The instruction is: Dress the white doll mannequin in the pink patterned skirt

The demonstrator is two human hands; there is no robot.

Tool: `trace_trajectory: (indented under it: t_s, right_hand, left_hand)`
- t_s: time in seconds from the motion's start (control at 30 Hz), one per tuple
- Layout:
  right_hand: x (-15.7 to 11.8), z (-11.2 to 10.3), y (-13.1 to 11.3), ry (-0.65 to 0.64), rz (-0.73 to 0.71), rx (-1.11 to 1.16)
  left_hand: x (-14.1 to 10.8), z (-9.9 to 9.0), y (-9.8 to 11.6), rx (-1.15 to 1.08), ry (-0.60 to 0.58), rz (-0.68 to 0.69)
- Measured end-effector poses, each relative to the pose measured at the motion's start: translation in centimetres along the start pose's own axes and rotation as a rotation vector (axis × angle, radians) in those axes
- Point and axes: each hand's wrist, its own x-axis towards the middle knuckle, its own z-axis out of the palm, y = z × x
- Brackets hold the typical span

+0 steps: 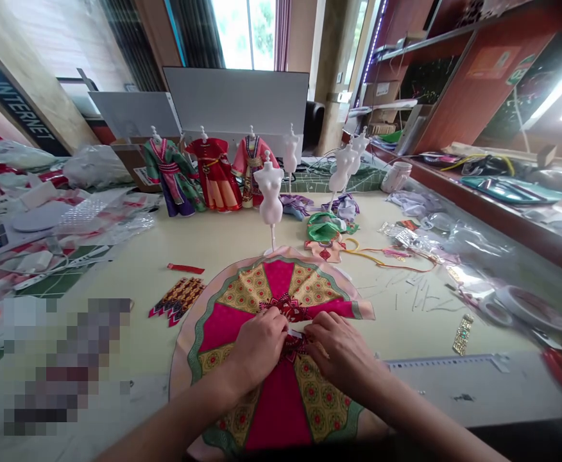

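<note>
Where the flat white plastic scale sits: between nine and ten o'clock, counting from the middle of the work with twelve straight ahead, on the cream tabletop
Brown-and-gold patterned fabric strips with pointed magenta ends: also between nine and ten but closer in, with a narrow red ribbon piece near them at ten
Green-and-purple miniature robe and red miniature dress with a gold cord: upright at eleven, side by side
Bare white plastic mannequin: just short of twelve, beyond the cloth
Left hand: fingers bent together, seemingly pinching the middle of the cloth, the forearm coming in from seven
Round skirt cloth of magenta and gold-patterned panels with a green-and-peach border: spread on the tabletop beneath both hands, too near a circle to show a clear long axis, its open slit running from the middle toward three
Dark red patterned waist edge: at the cloth's middle, its far part lying roughly nine to three, just toward twelve from the fingertips
Right hand: also seemingly pinching the waist edge, a narrow gap from the left hand and the nearer of the two to the slit
Gold openwork ornament: at three, well apart from the cloth
Red-handled metal scissors: just past three, farther out
</note>
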Motion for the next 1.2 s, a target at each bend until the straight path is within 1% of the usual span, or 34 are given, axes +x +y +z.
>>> trace_trajectory:
  t_s: [0.17, 0.3, 0.4, 0.47, 0.53, 0.63, 0.7, 0.73, 0.77, 0.83, 0.9, 0.93, 1.0, 1.1, 1.13, 1.2]
  right_hand:
    - [0.1, -0.4, -0.2, -0.028, 0.019, -0.006]
    - [0.1, -0.9, -0.3, -0.065, 0.050, 0.014]
    - [0.2, -1.0, -0.2, -0.069, 0.042, 0.027]
    - [0.2, -0.9, -0.1, -0.063, 0.036, 0.043]
    - [0.1, -0.8, 0.0, -0.054, 0.039, 0.063]
    - [0.0, -0.5, 0.2, -0.013, 0.036, 0.095]
    - [-0.1, -0.2, 0.3, 0.026, 0.021, 0.119]
    - [-0.2, -0.2, 0.4, 0.044, 0.010, 0.132]
    - [-0.2, -0.1, 0.4, 0.060, -0.005, 0.146]
    - [-0.3, 0.1, 0.5, 0.085, -0.034, 0.176]
    - [-0.2, 0.3, 0.7, 0.100, -0.057, 0.202]
    - [-0.2, 0.4, 0.7, 0.104, -0.062, 0.210]
    - [-0.1, 0.7, 0.9, 0.117, -0.071, 0.215]
    - [-0.1, 1.2, 1.3, 0.148, -0.095, 0.201]
    - [-0.1, 1.4, 1.5, 0.158, -0.109, 0.195]
    - [0.0, 1.7, 1.8, 0.162, -0.124, 0.182]
  left_hand:
    - [-0.1, 0.5, -0.5, -0.025, 0.061, 0.046]
    - [-0.4, 1.2, -1.4, -0.077, 0.173, 0.147]
    - [-0.6, 0.8, -2.0, -0.136, 0.225, 0.191]
    - [-0.4, -0.4, -2.3, -0.179, 0.233, 0.175]
    - [0.2, -2.2, -2.6, -0.223, 0.259, 0.122]
    - [2.1, -5.1, -3.3, -0.355, 0.349, -0.040]
    - [4.1, -6.6, -4.0, -0.481, 0.471, -0.163]
    - [5.2, -7.2, -4.4, -0.540, 0.535, -0.201]
    - [6.4, -7.7, -4.8, -0.583, 0.618, -0.213]
    - [8.7, -8.6, -5.4, -0.649, 0.744, -0.200]
    - [10.8, -9.5, -5.8, -0.791, 0.733, -0.132]
    - [11.7, -9.9, -6.0, -0.876, 0.684, -0.091]
    - [13.0, -10.7, -6.2, -0.964, 0.559, -0.005]
    - [14.2, -11.3, -6.5, -0.989, 0.409, 0.081]
    - [14.4, -11.4, -6.6, -0.993, 0.381, 0.094]
    - [14.7, -11.2, -6.7, -0.998, 0.365, 0.106]
